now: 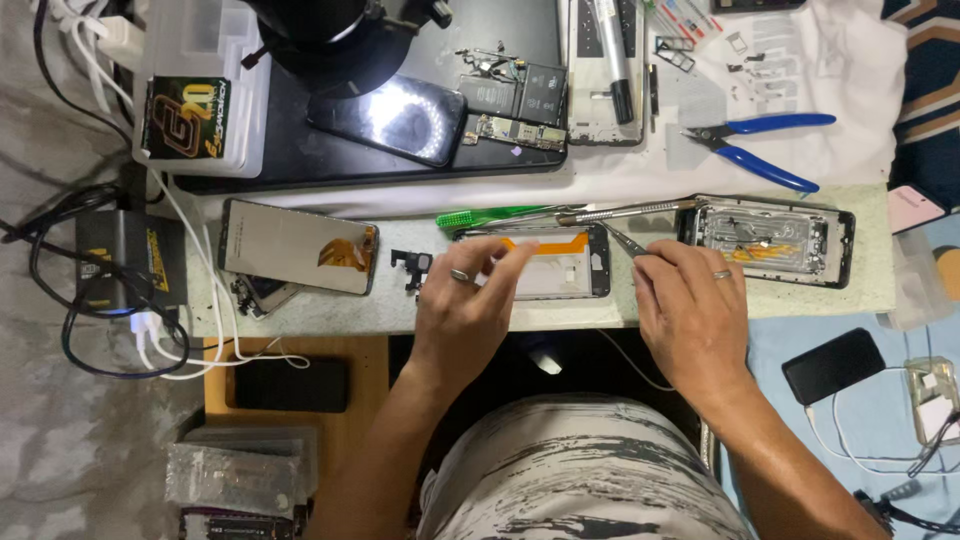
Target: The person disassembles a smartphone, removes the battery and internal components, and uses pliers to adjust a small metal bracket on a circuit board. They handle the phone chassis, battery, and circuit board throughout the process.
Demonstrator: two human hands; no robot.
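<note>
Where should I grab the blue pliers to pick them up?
Probably by the two blue handles, coming from the right. They lie flat on the white cloth with nothing on top, and the metal tips point left toward small loose parts.

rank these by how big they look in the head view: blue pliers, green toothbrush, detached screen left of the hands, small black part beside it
1. detached screen
2. blue pliers and green toothbrush: similar length, too close to rank
3. small black part

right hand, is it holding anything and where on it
The right hand pinches metal tweezers near their rear end, tips pointing toward the phone frame.
</note>
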